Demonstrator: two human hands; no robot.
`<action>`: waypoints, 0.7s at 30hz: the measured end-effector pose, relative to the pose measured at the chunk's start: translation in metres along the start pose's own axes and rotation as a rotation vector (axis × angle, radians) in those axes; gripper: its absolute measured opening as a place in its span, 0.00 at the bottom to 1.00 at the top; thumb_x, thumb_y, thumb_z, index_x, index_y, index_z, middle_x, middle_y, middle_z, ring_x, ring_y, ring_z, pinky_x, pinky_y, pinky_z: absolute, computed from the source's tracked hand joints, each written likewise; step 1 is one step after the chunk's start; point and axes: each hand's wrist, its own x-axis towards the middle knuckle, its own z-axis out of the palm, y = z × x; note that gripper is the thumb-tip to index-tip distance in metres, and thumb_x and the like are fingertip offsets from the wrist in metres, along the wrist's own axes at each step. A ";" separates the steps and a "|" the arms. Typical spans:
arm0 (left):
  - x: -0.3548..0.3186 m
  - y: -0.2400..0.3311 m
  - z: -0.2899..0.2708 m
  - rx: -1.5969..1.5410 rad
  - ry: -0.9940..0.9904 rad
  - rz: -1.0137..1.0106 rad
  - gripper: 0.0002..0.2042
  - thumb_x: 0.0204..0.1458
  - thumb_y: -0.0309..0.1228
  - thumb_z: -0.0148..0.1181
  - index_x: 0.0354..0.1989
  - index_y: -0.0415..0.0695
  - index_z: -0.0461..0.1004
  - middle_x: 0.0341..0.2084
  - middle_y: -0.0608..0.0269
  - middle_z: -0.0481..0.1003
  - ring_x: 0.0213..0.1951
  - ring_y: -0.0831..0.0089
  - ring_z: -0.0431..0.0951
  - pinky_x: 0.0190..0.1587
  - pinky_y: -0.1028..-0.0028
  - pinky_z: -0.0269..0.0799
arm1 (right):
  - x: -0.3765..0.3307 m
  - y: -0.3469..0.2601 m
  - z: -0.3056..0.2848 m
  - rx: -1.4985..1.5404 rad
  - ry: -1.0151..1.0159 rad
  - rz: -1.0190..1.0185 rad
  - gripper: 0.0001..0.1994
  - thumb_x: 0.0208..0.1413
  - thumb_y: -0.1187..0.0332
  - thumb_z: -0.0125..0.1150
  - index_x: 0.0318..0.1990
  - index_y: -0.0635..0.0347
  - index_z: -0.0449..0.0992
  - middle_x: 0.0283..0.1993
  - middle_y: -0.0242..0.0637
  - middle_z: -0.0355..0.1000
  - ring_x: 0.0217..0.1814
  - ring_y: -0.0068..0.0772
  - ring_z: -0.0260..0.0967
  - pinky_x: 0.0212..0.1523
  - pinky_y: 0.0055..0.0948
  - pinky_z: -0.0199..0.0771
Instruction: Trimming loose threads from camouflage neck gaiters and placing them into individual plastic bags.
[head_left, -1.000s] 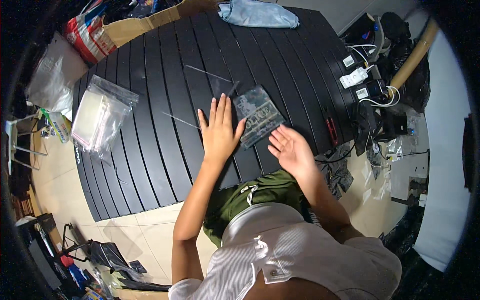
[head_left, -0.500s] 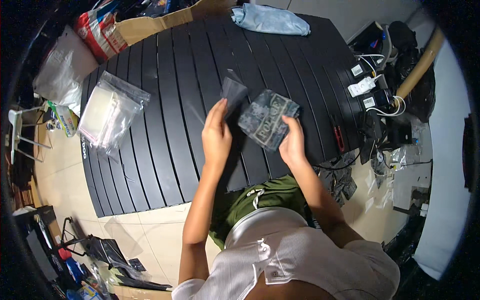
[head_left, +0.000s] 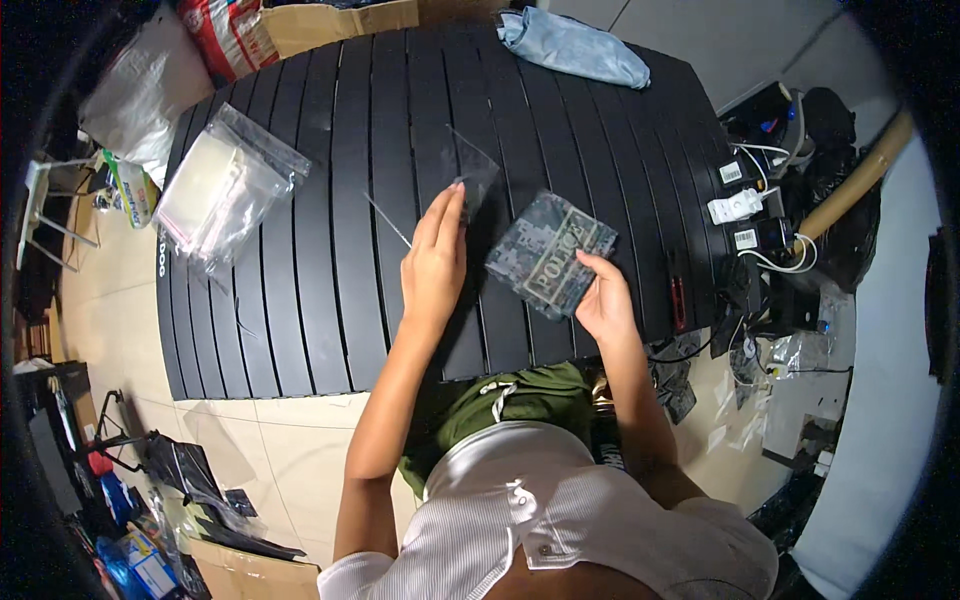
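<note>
A grey camouflage patch (head_left: 550, 254), rectangular with a pale border and lettering, sits tilted just right of the frame's centre, lifted above the black slatted table (head_left: 300, 300) and held at its lower right edge. A clear plastic sleeve (head_left: 470, 175), nearly see-through, stands raised just upper left of the patch, pinched at its lower edge.

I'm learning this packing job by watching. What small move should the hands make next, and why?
Probably slide the camouflage patch, held by the right hand, into the clear sleeve that the left hand lifts off the black slatted table: the two are raised side by side, not yet joined.
</note>
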 end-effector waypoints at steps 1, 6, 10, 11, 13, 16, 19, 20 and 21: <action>0.001 -0.002 0.001 0.035 0.011 0.045 0.24 0.46 0.19 0.50 0.54 0.48 0.63 0.50 0.63 0.67 0.44 0.61 0.73 0.39 0.68 0.73 | -0.006 -0.002 0.003 -0.005 -0.008 0.001 0.15 0.52 0.72 0.50 0.49 0.62 0.66 0.46 0.37 0.70 0.47 0.35 0.69 0.50 0.37 0.67; 0.002 -0.002 0.001 0.061 0.031 0.123 0.23 0.46 0.18 0.49 0.54 0.46 0.64 0.50 0.63 0.67 0.45 0.64 0.73 0.38 0.69 0.74 | -0.016 -0.022 -0.003 -0.146 -0.243 0.062 0.17 0.53 0.71 0.48 0.51 0.65 0.65 0.49 0.41 0.68 0.49 0.39 0.68 0.50 0.41 0.67; 0.002 0.003 -0.001 0.053 -0.029 0.098 0.23 0.44 0.17 0.49 0.53 0.46 0.65 0.49 0.63 0.68 0.45 0.65 0.73 0.38 0.71 0.74 | -0.013 -0.034 -0.003 -0.164 -0.342 0.191 0.18 0.51 0.73 0.48 0.51 0.68 0.65 0.47 0.44 0.69 0.47 0.40 0.69 0.48 0.42 0.68; 0.002 0.004 -0.001 0.049 -0.033 0.091 0.23 0.44 0.17 0.48 0.53 0.46 0.65 0.48 0.63 0.68 0.44 0.65 0.73 0.37 0.71 0.75 | -0.013 -0.036 -0.002 -0.165 -0.345 0.191 0.18 0.51 0.73 0.48 0.51 0.68 0.65 0.47 0.44 0.69 0.47 0.40 0.69 0.48 0.42 0.68; 0.001 0.003 0.002 0.057 -0.014 0.101 0.24 0.44 0.16 0.48 0.52 0.46 0.65 0.48 0.63 0.68 0.44 0.65 0.73 0.37 0.71 0.74 | -0.013 -0.040 0.000 -0.218 -0.382 0.246 0.17 0.51 0.74 0.48 0.49 0.69 0.66 0.45 0.44 0.70 0.45 0.38 0.71 0.47 0.39 0.69; 0.001 0.003 0.003 0.079 -0.004 0.121 0.24 0.43 0.16 0.48 0.52 0.46 0.65 0.48 0.63 0.69 0.43 0.66 0.74 0.37 0.72 0.74 | -0.018 -0.041 0.010 -0.265 -0.431 0.280 0.16 0.51 0.74 0.48 0.47 0.70 0.68 0.44 0.43 0.71 0.43 0.36 0.71 0.46 0.37 0.70; 0.001 0.004 0.004 0.102 -0.013 0.154 0.24 0.42 0.16 0.48 0.52 0.45 0.65 0.47 0.64 0.69 0.43 0.68 0.74 0.38 0.73 0.74 | -0.017 -0.041 0.010 -0.257 -0.474 0.313 0.15 0.51 0.75 0.48 0.47 0.70 0.68 0.44 0.44 0.71 0.43 0.36 0.71 0.45 0.36 0.71; 0.001 0.005 0.004 0.111 -0.012 0.177 0.25 0.42 0.16 0.48 0.53 0.45 0.65 0.47 0.64 0.69 0.43 0.69 0.73 0.38 0.74 0.74 | -0.016 -0.040 0.011 -0.256 -0.474 0.311 0.15 0.51 0.75 0.48 0.47 0.70 0.68 0.44 0.44 0.71 0.43 0.36 0.71 0.45 0.36 0.71; 0.001 0.006 0.003 0.110 -0.012 0.179 0.25 0.42 0.16 0.48 0.53 0.45 0.65 0.47 0.64 0.69 0.43 0.69 0.73 0.38 0.74 0.74 | -0.013 -0.040 0.013 -0.267 -0.459 0.343 0.15 0.51 0.75 0.48 0.47 0.70 0.68 0.43 0.45 0.71 0.43 0.37 0.71 0.45 0.36 0.71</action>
